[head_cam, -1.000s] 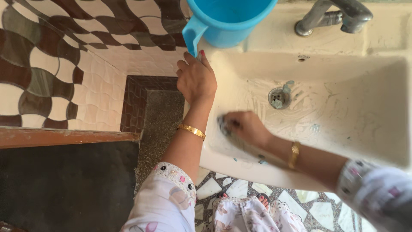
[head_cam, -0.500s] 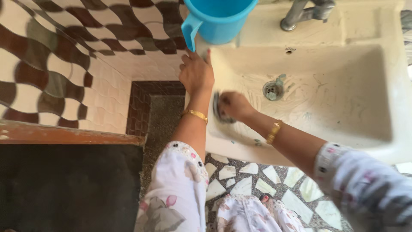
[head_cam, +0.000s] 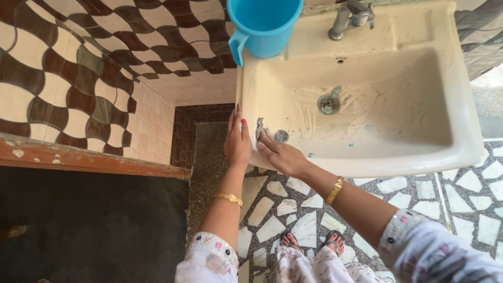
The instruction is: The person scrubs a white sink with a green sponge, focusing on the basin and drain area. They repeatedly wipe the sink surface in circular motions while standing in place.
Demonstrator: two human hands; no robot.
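Observation:
A cream wash basin (head_cam: 461, 152) is fixed to the wall, its bowl streaked with scrub marks. My right hand (head_cam: 280, 154) presses a grey scrubber (head_cam: 271, 134) against the near-left inner wall of the bowl. My left hand (head_cam: 237, 139) lies flat against the outer left side of the basin, fingers together, holding nothing. Both wrists carry gold bangles. A round metal drain (head_cam: 328, 104) sits in the middle of the bowl.
A blue plastic mug (head_cam: 262, 23) stands on the basin's back left corner, beside a metal tap (head_cam: 350, 15). Patterned brown and cream tiles (head_cam: 78, 73) cover the left wall. A wooden ledge (head_cam: 89, 160) runs below. My feet in sandals (head_cam: 312, 241) stand on mosaic floor.
The view has pulled back and the basin sits higher. My left hand slid down from the rim near the mug to the basin's outer side. My right hand moved toward the near-left edge.

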